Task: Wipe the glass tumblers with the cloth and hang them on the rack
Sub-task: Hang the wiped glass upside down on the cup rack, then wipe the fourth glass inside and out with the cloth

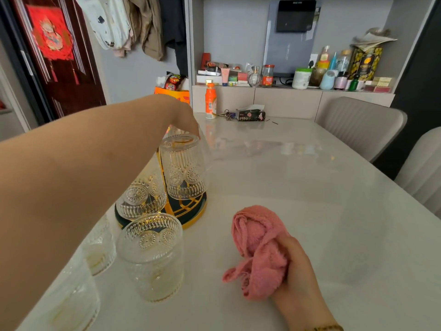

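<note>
A dark green rack with gold rims [191, 212] stands left of centre on the white table [298, 187]. Two patterned glass tumblers hang upside down on it: one high [183, 166], one lower and tilted [140, 197]. My left hand [183, 118] reaches over the rack, its fingertips on the base of the high tumbler. An upright tumbler [152, 256] stands on the table in front of the rack, and two more [100, 247] [69, 302] show partly under my left forearm. My right hand [296, 271] rests on the table gripping a bunched pink cloth [260, 249].
At the table's far edge stand an orange bottle [211, 101], keys [226, 114] and a tissue pack [250, 114]. Two grey chairs [358, 125] line the right side. A cluttered shelf [286, 77] runs along the back wall.
</note>
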Demonstrator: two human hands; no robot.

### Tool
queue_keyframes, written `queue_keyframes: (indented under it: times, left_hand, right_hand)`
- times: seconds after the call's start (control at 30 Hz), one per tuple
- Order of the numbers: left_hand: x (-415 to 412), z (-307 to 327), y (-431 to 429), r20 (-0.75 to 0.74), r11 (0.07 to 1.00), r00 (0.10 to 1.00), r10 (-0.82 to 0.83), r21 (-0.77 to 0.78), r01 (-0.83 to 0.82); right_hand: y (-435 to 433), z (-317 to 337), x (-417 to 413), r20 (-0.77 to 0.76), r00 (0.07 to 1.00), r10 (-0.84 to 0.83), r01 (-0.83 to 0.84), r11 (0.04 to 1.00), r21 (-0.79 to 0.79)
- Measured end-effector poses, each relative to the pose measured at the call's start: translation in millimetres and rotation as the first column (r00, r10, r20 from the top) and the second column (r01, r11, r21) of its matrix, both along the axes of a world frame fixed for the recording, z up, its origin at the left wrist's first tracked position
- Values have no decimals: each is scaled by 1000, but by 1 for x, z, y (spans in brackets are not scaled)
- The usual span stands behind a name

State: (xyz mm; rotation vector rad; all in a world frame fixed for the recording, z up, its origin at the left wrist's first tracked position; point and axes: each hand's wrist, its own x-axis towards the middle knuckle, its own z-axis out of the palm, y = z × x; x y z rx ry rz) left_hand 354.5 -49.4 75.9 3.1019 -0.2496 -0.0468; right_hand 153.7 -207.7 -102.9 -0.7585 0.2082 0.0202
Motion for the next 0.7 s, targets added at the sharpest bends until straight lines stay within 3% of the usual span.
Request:
queue_keyframes:
  times: [0.1,0.2,0.4,0.63,0.7]
  left_hand:
    - [-20,6,-2,69,997,997,-43,-59,48]
    - [-54,17,-7,254,969,960,-119,-180,168]
    - [-167,8,8,429,761,891,-152,-524,382]
    - [-279,-89,45,391,464,895,215,-847,259]
    - [-291,-119,50,306,347,890,337,-919,185]
  right_hand:
    - [3,9,-4,-43,999,15,-14,999,32]
    - [1,10,-5,-49,999,-13,14,1000,4]
    - [6,16,-17,41,999,3,-1,998,-61]
    - [20,12,-61,88,987,-134,146,978,-148]
    - [22,14,-70,94,986,-139,154,972,-176]
